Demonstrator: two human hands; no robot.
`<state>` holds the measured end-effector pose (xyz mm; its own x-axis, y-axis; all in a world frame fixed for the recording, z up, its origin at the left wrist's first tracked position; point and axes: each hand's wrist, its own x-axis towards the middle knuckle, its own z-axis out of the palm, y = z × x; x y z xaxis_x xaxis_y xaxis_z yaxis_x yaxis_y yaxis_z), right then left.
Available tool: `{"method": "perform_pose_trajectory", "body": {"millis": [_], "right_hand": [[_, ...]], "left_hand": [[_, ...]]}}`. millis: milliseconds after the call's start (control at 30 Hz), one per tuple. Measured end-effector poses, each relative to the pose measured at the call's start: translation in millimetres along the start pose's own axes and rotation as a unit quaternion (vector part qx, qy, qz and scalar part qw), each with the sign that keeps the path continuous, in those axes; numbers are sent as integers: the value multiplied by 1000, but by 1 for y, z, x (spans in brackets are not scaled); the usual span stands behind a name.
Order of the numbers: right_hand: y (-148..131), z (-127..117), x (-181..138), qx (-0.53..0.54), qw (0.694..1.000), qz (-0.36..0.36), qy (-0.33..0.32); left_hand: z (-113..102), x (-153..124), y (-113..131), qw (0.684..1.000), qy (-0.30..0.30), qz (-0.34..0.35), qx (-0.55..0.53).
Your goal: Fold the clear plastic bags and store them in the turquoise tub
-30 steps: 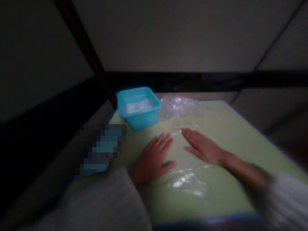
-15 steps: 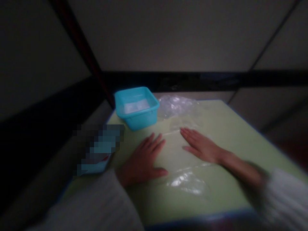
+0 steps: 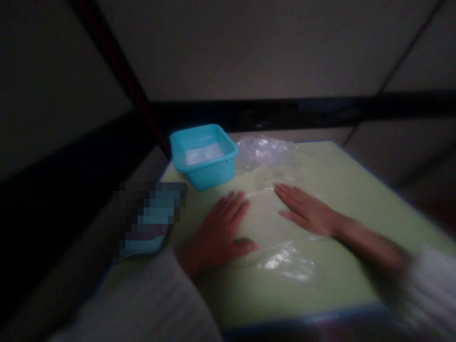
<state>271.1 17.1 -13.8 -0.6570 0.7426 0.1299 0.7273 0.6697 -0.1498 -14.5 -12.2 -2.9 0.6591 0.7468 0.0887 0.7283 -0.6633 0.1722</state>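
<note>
A clear plastic bag point(image 3: 281, 259) lies flat on the pale green table point(image 3: 342, 190). My left hand point(image 3: 217, 232) rests palm down on the bag's left part, fingers stretched out and together, thumb out to the right. My right hand point(image 3: 308, 211) lies flat on the bag too, a little farther back and to the right, fingers straight and pointing left. Neither hand grips anything. Both wrists come out of light knitted sleeves.
A turquoise plastic tub point(image 3: 204, 154) with something pale inside stands at the table's back left. Crumpled clear plastic point(image 3: 265, 152) lies right of it. A blurred-out patch point(image 3: 149, 218) covers the table's left edge. The room is dim; dark rails run behind.
My left hand slid left and back over the bag, then returned slightly right. My right hand stayed flat, nearly still. The camera shifted a little.
</note>
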Motion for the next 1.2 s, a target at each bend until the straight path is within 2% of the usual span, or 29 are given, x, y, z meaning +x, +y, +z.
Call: {"method": "perform_pose_trajectory", "body": {"millis": [200,400,1200], "right_hand": [[4,3,-3,3,1000,-7,15],[3,1,-3,-9,1000,1,-6],[32,-1,-15,-36,997,66,2]], "left_hand": [[7,10,17,998,37,12,-44],[15,16,27,999,17,35,-22],[12,1,10,999,-2,-2,32]]}}
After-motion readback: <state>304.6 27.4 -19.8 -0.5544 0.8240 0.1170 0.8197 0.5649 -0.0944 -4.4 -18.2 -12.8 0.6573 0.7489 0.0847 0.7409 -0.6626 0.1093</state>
